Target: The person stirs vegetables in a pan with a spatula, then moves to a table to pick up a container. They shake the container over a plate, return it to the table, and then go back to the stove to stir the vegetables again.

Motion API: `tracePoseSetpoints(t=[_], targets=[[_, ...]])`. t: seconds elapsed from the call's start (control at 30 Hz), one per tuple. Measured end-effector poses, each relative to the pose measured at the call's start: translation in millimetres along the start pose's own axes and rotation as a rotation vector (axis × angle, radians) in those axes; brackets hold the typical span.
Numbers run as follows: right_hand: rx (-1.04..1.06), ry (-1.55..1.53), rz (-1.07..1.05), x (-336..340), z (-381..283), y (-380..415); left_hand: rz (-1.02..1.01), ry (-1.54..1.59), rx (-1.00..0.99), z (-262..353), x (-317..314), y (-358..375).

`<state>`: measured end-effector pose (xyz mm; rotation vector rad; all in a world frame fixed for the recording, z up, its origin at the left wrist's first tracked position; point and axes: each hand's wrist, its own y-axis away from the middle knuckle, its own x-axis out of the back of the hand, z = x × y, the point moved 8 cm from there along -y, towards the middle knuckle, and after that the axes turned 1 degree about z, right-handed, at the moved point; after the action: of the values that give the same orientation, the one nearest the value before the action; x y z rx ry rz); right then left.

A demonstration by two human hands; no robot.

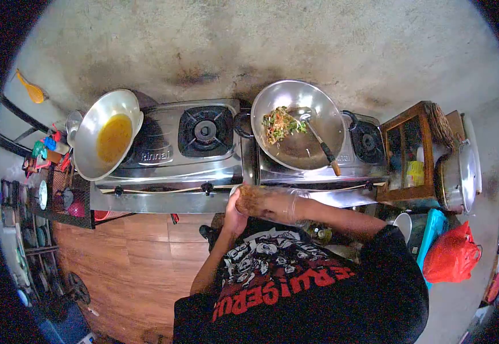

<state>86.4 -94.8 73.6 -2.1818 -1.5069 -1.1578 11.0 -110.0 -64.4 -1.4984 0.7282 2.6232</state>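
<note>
My left hand (236,218) is wrapped around the left end of a clear plastic container (256,200), which looks like a jar lying on its side with brown contents. From the right, my right hand (287,207) reaches into its clear open end. Plastic and brown contents blur the fingers of that hand. Both hands are in front of the stove's front edge, close to my body. Beyond them a large metal wok (318,146) sits on the right stove. Chopped vegetables (281,125) lie in it, and a wooden-handled ladle (325,150) leans over its rim.
At the left, a second wok (83,155) holds yellow-brown liquid (115,137). A bare burner (205,131) lies between the woks. On the right stand a small wooden cabinet (427,129), a large pot (449,175) and a red bag (450,255). A mesh rack (80,209) is at the left.
</note>
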Motion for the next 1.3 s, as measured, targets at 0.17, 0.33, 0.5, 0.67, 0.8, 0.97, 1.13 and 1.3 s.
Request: tracePoseSetpoints(t=[0.17, 0.33, 0.5, 0.67, 0.8, 0.97, 1.13, 1.3], targets=[[0.239, -0.015, 0.237, 30.8, -26.2, 10.0, -0.019, -0.023, 0.009, 1.2, -10.5, -1.1], [0.085, 0.083, -0.077, -5.8, 0.4, -3.9, -0.016, -0.048, 0.031, -4.9, -10.2, -6.9], [0.22, 0.084, 0.113, 5.9, -2.5, 17.6, -0.038, 0.062, 0.019, -8.0, 9.5, -12.0], [0.328, 0.213, 0.231, 63.6, -58.7, 37.2, -0.035, 0.027, -0.02, -2.2, -6.8, -6.6], [0.255, 0.154, 0.175, 69.5, -62.2, 52.2, -0.067, 0.028, 0.026, -0.6, -27.9, 0.4], [0.273, 0.633, -0.169, 45.8, -36.7, 87.6, 0.004, 0.05, 0.049, -16.4, -16.2, -10.0], [0.059, -0.033, 0.367, 107.7, -35.4, 68.5, -0.069, 0.103, 0.082, -14.9, -21.1, -14.8], [-0.137, -0.503, 0.638, 163.9, 29.7, 57.3, 0.032, 0.186, 0.016, -5.7, 4.4, -13.6]])
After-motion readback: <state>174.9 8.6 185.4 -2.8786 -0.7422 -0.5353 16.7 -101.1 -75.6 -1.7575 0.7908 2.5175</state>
